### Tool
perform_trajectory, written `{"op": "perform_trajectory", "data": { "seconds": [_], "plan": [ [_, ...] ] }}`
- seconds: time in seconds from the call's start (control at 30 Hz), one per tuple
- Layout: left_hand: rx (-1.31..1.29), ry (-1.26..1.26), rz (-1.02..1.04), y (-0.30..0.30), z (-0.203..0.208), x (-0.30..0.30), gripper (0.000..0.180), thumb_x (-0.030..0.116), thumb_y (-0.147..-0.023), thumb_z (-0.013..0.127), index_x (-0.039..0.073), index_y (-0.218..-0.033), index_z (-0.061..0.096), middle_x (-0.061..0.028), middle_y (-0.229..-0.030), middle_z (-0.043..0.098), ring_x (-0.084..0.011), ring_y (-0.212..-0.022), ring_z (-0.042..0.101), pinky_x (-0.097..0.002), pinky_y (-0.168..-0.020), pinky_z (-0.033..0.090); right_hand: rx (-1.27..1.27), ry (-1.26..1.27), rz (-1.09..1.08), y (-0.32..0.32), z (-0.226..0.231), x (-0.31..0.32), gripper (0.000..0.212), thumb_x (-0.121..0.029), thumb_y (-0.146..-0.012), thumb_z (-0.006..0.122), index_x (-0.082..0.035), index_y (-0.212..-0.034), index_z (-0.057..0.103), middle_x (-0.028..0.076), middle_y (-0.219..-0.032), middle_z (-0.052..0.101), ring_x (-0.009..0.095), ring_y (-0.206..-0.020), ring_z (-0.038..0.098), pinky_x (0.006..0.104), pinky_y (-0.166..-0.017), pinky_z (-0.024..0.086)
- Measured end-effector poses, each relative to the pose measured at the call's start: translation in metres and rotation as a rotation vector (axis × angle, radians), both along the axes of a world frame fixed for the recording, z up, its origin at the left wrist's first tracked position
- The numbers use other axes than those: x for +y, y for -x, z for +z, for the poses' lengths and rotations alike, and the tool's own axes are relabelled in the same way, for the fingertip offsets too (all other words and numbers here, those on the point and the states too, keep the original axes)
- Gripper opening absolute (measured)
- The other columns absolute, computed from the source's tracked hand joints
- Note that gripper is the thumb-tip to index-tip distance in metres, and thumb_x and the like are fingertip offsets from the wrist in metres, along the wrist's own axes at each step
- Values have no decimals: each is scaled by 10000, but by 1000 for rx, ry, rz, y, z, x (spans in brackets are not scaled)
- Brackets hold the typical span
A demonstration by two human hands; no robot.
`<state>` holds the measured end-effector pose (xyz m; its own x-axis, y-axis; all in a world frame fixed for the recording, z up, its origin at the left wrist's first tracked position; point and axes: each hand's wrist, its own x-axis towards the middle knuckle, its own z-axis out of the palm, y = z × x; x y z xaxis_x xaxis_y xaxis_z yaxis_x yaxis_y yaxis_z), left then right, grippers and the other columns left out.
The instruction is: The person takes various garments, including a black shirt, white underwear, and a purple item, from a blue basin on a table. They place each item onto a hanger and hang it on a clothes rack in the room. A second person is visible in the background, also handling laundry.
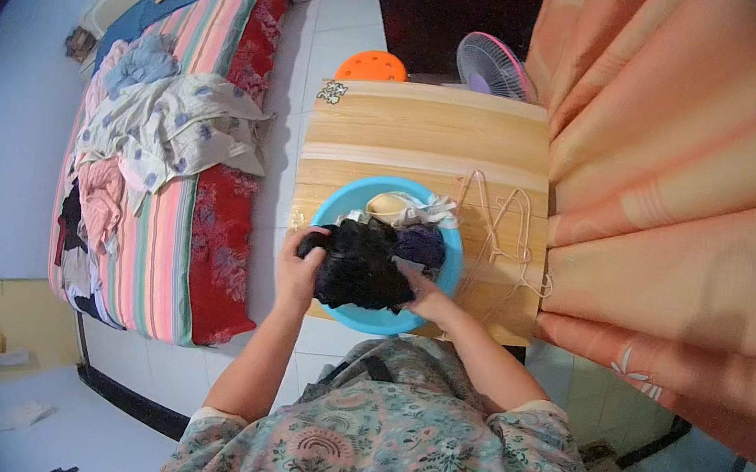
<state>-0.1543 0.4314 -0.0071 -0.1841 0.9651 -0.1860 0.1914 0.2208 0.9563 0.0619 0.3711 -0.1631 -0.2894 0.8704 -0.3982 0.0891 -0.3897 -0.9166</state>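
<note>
From afar, I see bunched black cloth [359, 267] (matte, ragged-edged) above the blue basin [453, 256]; the left hand [300, 269] grasps it, the right hand [425, 293] meets its edge, grip hidden.

Worn on the head, the one camera over there peers steeply down and forward across the wooden table [420, 141], close above the left hand [301, 262] and right hand [425, 291]. Its wide sweep stretches from the bed [165, 254] at left to the curtain [672, 210] at right.
</note>
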Motion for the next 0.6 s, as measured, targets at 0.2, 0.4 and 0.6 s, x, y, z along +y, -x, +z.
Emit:
{"op": "perform_trajectory", "data": {
  "seconds": [0.2,0.4,0.6],
  "plan": [
    [-331,120,131,-4,-15,0,262,-30,-748,471,19,-988,565,-70,-948,554,-154,-841,535,-259,-774,439,-565,289,-573,-103,-47,0,398,-160,-795,543,-19,-1163,486,146,-1089,571,252,-1009,540,340,-848,410],
    [-224,300,148,-25,-70,-34,274,34,-809,442,104,-1049,552,-49,-920,547,-136,-752,521,-244,-649,452,-284,570,-851,-124,-141,31,774,-447,-754,612,-82,-1354,287,156,-1385,290,261,-1264,282,430,-1015,208],
    [-277,460,233,-43,-92,-58,241,77,-830,459,115,-1058,530,-34,-849,555,-119,-652,530,-250,-533,445,175,574,-990,-127,-114,45,257,-349,-845,550,-119,-958,519,-30,-707,351,104,-624,335,311,-656,382]
  ]
}}
